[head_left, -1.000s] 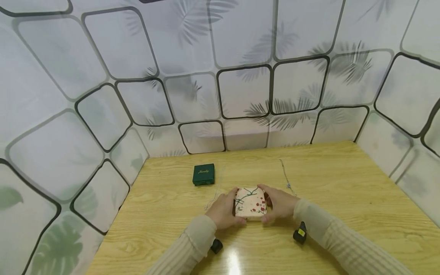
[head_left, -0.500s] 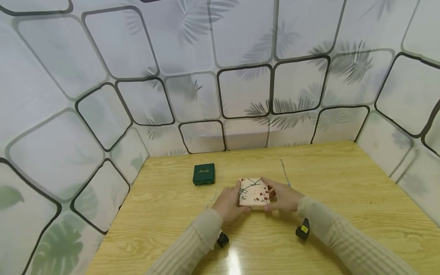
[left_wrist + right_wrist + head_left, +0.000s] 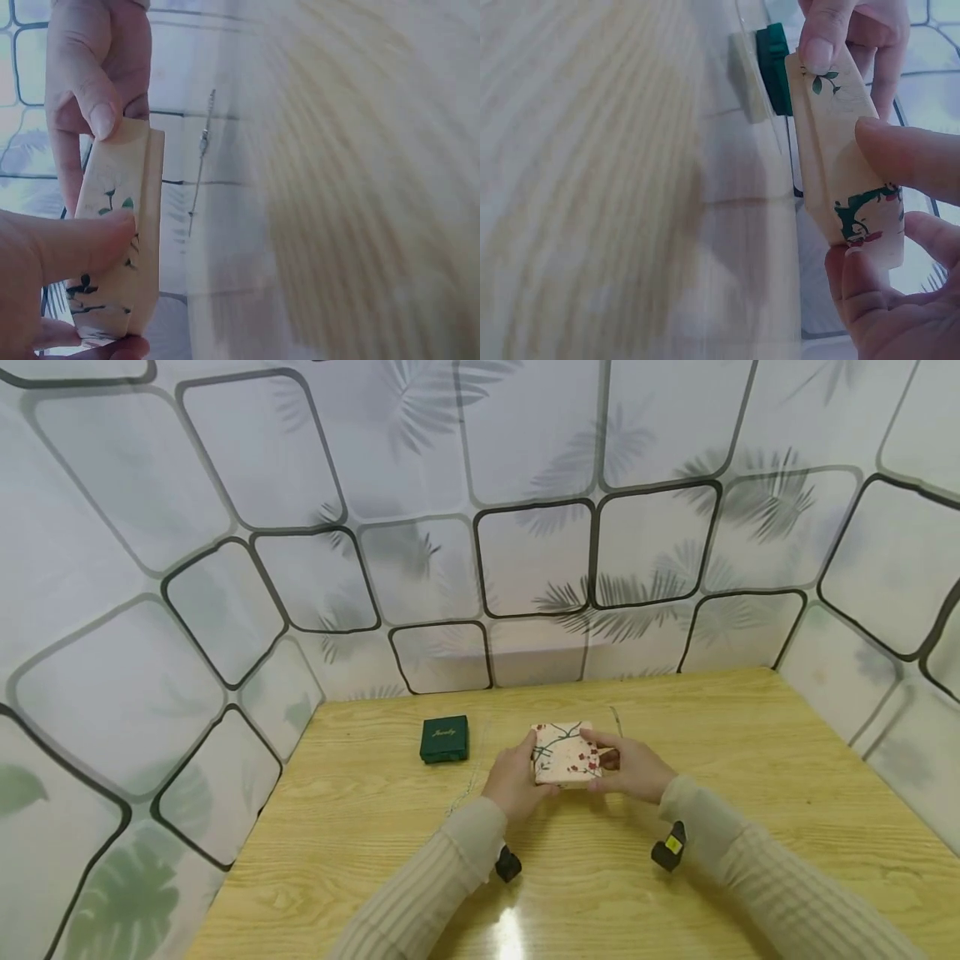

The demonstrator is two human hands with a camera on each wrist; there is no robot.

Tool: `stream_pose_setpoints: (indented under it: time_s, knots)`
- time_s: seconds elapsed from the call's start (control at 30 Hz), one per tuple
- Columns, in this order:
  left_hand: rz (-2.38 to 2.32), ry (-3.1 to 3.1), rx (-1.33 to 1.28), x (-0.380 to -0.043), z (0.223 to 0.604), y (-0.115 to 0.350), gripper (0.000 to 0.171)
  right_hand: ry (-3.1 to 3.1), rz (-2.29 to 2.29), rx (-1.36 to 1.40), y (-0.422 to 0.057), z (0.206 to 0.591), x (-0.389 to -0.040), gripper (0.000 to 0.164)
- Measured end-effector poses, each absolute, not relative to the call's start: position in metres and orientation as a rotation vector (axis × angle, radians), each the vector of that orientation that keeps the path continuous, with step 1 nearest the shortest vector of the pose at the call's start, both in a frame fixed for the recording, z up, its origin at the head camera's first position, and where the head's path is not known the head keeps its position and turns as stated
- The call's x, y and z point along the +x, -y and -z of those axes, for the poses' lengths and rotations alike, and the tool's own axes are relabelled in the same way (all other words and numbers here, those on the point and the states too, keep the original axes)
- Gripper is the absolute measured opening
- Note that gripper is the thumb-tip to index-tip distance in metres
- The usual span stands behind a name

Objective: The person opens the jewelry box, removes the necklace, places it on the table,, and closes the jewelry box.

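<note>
Between my two hands is a small cream box (image 3: 566,753) printed with green branches and red flowers, close over the table. My left hand (image 3: 513,781) grips its left side, thumb along the front. On the opposite side my right hand (image 3: 633,768) holds it with thumb and fingers. Both wrist views show the thumbs on the front wall of the box (image 3: 112,180), where a seam runs along the lower part. Behind the right hand lies a thin chain (image 3: 617,722), partly covered in the head view; the left wrist view shows more of this chain (image 3: 201,150).
A dark green box (image 3: 444,739) with gold lettering stands at the back left of the wooden table (image 3: 360,827). Another fine chain (image 3: 471,787) lies left of my left hand. A patterned curtain (image 3: 540,560) hangs behind and beside the table.
Both hands have carried the cream box away from me and slightly right. It now overlaps more of the right-hand chain in the head view. The green box has stayed put.
</note>
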State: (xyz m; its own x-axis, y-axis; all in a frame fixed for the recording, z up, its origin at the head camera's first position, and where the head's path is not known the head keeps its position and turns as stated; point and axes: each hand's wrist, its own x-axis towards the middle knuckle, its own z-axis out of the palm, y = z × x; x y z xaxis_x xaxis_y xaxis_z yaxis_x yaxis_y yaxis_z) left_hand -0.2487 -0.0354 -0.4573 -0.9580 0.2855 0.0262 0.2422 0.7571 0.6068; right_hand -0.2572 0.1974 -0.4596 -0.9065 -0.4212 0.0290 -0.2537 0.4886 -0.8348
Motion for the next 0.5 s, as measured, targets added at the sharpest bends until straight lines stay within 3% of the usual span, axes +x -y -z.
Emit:
stream_pose_setpoints:
  time_s: [0.27, 0.5]
  knots:
    - [-1.229, -2.851, 0.368, -0.266, 0.460, 0.019, 0.087, -2.552, 1.442, -0.554, -0.205, 0.453, -0.268, 0.086]
    - [-1.237, -2.845, 0.358, -0.275, 0.460, 0.009, 0.085, -2.572, 1.402, -0.564, -0.212, 0.450, -0.282, 0.085]
